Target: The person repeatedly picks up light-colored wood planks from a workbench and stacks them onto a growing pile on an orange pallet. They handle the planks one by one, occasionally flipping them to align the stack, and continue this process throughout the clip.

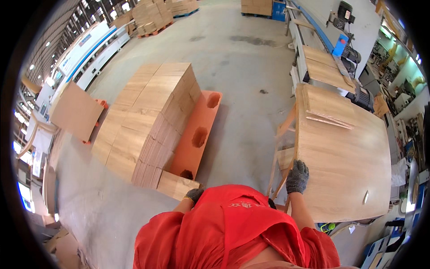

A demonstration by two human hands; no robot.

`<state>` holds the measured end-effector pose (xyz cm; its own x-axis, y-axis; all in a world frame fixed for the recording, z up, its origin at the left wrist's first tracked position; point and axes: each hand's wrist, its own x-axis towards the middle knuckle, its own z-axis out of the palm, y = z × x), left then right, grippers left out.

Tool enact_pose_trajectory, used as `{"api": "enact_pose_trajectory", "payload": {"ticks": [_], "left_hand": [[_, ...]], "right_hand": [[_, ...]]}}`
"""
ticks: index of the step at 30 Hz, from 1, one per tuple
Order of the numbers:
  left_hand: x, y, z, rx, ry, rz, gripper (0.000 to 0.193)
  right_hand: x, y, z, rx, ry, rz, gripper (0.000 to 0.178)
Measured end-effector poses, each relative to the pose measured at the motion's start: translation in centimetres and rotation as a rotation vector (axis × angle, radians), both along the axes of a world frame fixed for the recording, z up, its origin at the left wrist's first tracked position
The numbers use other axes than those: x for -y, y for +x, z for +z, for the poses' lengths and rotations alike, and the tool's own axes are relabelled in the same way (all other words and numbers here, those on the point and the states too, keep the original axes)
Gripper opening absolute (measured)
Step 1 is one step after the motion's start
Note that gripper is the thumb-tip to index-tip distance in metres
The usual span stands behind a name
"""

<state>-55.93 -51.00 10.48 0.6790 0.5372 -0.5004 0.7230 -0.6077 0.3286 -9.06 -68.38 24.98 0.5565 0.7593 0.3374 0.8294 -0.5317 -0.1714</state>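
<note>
My left hand (194, 195), in a dark grey glove, grips the right end of a wood-grain panel (175, 184). That panel sits at the near end of a tall stack of wood-grain panels (134, 119) on an orange pallet (207, 114). Its fingers are partly hidden behind the panel and my red apron. On the right, my gloved right hand (297, 176) rests on the left edge of a wood-topped table (345, 166), fingers stretched forward and holding nothing. Two loose panels (329, 107) lie overlapped on the table's far part.
Beyond the table runs a long machine (319, 33) with motors and a panel-covered bed (326, 67). A brown board (77, 111) stands left of the stack, near a white and blue machine (85, 51). Stacked cartons (150, 15) stand far back. A small pale object (366, 197) lies on the table.
</note>
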Motion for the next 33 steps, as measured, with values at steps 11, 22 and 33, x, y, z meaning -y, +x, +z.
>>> {"api": "enact_pose_trajectory", "payload": {"ticks": [11, 22, 33], "left_hand": [[-0.4, -0.4, -1.7, 0.002, 0.001, 0.021, 0.030], [0.1, 0.2, 0.4, -0.075, -0.074, 0.028, 0.035], [-0.1, 0.0, 0.1, -0.053, -0.068, 0.042, 0.036]], "right_hand": [[0.1, 0.1, -0.2, 0.007, 0.044, 0.019, 0.045], [0.2, -0.1, 0.3, -0.011, 0.027, 0.010, 0.044], [0.1, 0.0, 0.2, -0.020, 0.018, -0.002, 0.042]]}}
